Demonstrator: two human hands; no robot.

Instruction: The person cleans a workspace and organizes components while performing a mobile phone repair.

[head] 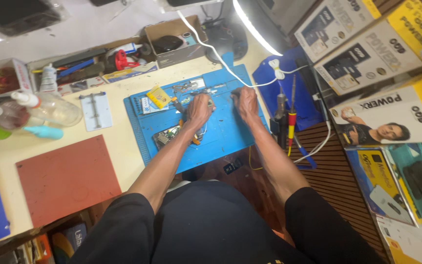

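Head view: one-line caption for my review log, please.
Both hands, left hand and right hand, work over a blue mat beside a small circuit board.

The blue rubbery work mat (221,132) looked matt and smooth, its top edge moulded into small trays. At its nine o'clock, the pale laminate desk (118,142) had a dull sheen. The rust-red square pad (67,178) looked matt and faintly grainy. The clear plastic squeeze bottle (50,108) was glossy. At three o'clock, the printed cardboard boxes (377,58) shone.
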